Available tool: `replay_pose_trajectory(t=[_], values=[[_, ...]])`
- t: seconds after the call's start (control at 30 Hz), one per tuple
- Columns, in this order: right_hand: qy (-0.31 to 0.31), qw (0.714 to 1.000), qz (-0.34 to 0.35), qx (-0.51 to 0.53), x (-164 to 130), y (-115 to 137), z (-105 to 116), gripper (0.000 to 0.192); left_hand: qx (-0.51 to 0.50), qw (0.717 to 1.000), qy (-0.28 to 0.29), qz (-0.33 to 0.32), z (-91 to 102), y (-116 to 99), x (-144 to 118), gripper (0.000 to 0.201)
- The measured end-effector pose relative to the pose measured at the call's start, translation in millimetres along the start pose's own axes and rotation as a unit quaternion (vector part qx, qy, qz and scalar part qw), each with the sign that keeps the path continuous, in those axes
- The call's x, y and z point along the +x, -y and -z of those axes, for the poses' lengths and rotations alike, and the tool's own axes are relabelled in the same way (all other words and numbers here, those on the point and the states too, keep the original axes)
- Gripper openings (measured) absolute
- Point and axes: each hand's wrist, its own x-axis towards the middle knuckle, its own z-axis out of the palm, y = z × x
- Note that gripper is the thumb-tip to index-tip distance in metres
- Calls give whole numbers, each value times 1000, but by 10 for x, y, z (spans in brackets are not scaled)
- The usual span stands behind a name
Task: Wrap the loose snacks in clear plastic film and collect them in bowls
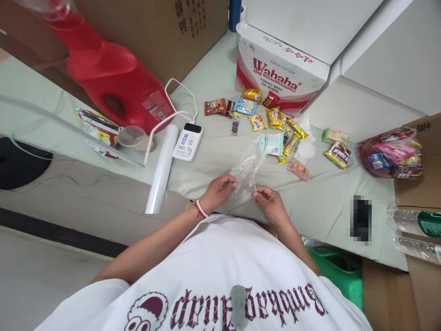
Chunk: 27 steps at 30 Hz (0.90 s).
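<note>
My left hand [217,191] and my right hand [270,202] each pinch an edge of a clear plastic bag [245,177], held open just above the pale green cloth [213,151]. A red and white bracelet sits on my left wrist. Beyond the bag lie several small wrapped snacks [272,122], among them a mint green packet [272,144] nearest the bag's top.
A roll of clear bags [161,169] and a white power bank [188,141] with a cable lie left. A red jug [113,76], a Wahaha box [279,78], a full snack bag [392,154] and water bottles [413,223] ring the area.
</note>
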Motion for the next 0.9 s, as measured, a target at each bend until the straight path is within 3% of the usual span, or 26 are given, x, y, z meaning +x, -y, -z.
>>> replay_pose_trajectory(t=[0.1,0.2,0.3,0.37,0.47,0.57,0.63,0.73,0.83,0.9], values=[[4,999,-18,29,-15,53,31,40,-14,1000,-3,9,-9,-40,-26,37],[7,999,-21,35,-38,92,8,40,52,998,-26,-22,-90,-82,-31,53],[-10,1000,-17,16,-73,49,28,38,66,996,-61,-10,-101,-86,24,28],[-38,999,-17,-1,-114,-19,119,38,-13,994,-101,36,-30,-66,75,26],[-51,996,-37,-57,-196,-75,375,41,-174,968,-153,97,127,-37,102,31],[-36,990,-23,-133,-228,26,627,47,-246,955,-140,92,201,-53,38,38],[-51,983,29,-176,-161,146,668,66,-251,959,-106,72,167,-92,-27,38],[-40,974,77,-207,113,256,460,85,-261,962,-60,50,53,-171,-99,37],[-46,983,66,-164,490,221,126,56,-284,957,-46,42,16,-220,-125,37],[-94,988,57,-108,690,169,-2,38,-297,950,-81,45,87,-197,-145,37]])
